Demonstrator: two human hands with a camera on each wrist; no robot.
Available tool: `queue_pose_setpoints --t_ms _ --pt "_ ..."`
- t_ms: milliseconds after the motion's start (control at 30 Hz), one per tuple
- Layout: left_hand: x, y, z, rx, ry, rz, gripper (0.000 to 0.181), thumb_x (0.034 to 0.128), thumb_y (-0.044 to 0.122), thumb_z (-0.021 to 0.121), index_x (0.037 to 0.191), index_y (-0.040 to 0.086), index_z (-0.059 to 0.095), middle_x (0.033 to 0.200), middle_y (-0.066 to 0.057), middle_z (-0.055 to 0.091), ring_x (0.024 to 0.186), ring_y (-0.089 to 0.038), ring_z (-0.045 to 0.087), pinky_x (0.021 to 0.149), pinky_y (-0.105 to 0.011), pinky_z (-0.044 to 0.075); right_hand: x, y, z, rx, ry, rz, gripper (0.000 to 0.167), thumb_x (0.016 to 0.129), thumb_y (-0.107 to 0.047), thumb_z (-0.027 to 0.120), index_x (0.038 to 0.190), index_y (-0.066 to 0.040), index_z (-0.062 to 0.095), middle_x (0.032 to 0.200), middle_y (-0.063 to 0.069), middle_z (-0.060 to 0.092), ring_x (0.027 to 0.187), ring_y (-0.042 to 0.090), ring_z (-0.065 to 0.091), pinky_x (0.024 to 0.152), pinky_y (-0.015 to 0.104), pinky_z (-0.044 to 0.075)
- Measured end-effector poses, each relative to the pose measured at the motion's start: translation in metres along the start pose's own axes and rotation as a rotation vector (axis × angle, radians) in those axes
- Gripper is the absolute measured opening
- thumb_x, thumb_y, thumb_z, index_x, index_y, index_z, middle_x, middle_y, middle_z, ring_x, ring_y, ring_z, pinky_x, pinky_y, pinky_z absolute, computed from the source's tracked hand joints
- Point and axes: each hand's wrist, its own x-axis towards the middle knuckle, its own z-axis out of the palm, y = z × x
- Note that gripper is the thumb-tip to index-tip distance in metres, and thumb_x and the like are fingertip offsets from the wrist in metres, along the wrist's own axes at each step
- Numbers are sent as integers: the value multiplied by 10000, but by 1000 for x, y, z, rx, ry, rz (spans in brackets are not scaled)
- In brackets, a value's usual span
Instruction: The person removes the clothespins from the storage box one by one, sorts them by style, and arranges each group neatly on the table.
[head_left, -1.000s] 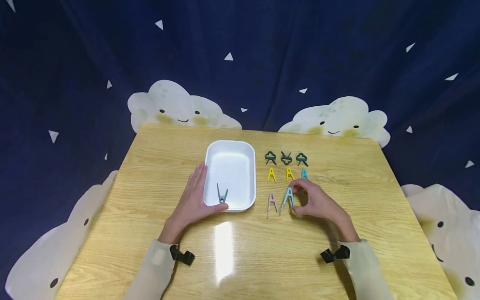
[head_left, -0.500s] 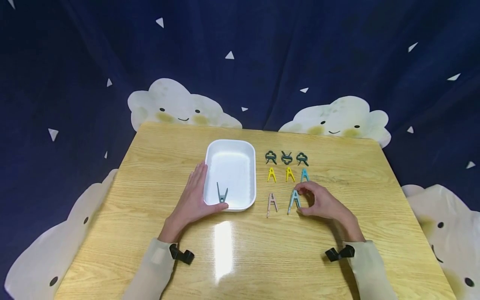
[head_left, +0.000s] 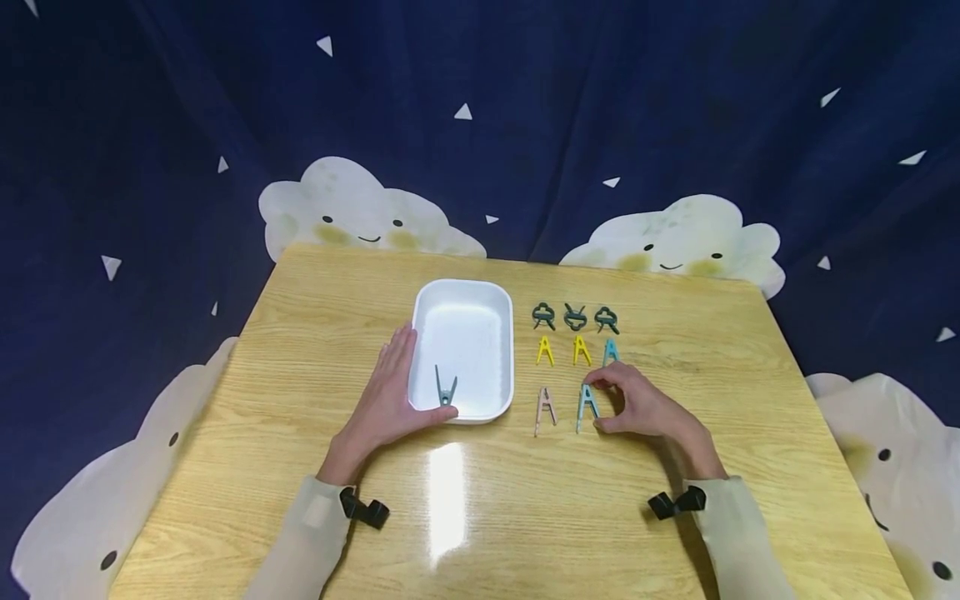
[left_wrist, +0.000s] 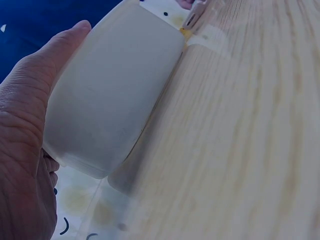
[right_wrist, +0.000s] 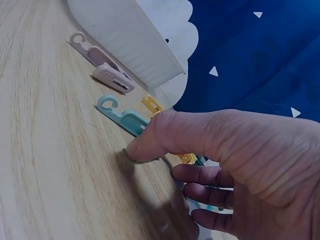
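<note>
My left hand (head_left: 382,392) holds the near-left corner of a white tray (head_left: 506,358), its fingers along the left side and its thumb over the near rim. Inside the tray, close to that thumb, lies a grey-green clothespin (head_left: 446,395). My right hand (head_left: 645,404) has thumb and forefinger around a light-blue clothespin (head_left: 587,403) on the table; the right wrist view shows its hooked leg (right_wrist: 112,110), while the thumb hides the rest. To its left lies a pink clothespin (head_left: 545,407). Another blue clothespin (head_left: 611,350) sits just beyond the right hand.
Two yellow clothespins, one at the left (head_left: 545,351) and the other beside it (head_left: 581,350), lie behind the pink one. Three dark green clips (head_left: 575,317) form the back row. The wooden table (head_left: 315,292) ends at a dark blue curtain (head_left: 525,125) with cloud shapes.
The right hand carried the light-blue clothespin to the right, away from the pink one, then shifted it slightly back left and nearer. The left hand and tray stayed put.
</note>
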Motion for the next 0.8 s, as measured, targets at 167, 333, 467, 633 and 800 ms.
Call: queue_pose_setpoints --t_ms 167,333,467,633,800 --pt "-1 -1 1 1 6 9 1441 685 814 788 1689 122 21 1763 -101 49 1624 -230 22 1322 -463 83 1 -1 0 -4 -22 30 612 732 -157 937 1280 -80 677 1161 83 635 1093 269 547 976 483 423" --pt "-1 0 1 1 7 8 1443 683 820 784 1689 123 19 1761 -111 61 1624 -226 24 1323 -452 78 1 -2 0 -17 -33 46 612 750 -166 927 1300 -81 672 1194 80 639 1125 269 551 996 505 432" --pt "-1 0 1 5 7 4 1443 683 827 778 1689 134 10 1762 -108 58 1623 -213 16 1323 -450 78 1 -3 -2 -21 -42 60 611 771 -176 921 1315 -71 663 1201 86 637 1127 273 554 995 508 442" --pt "0 0 1 2 10 10 1445 683 825 781 1689 130 11 1764 -95 50 1624 -219 20 1323 -454 84 1 -6 -4 -23 -55 80 636 799 -197 915 1355 -65 635 1206 89 628 1112 272 551 975 507 458" --pt "0 -1 1 3 13 15 1444 682 822 783 1689 119 22 1762 -107 59 1624 -230 25 1323 -455 85 1 -10 -7 -16 -59 89 663 783 -172 921 1363 -53 622 1198 98 630 1095 278 563 958 520 485"
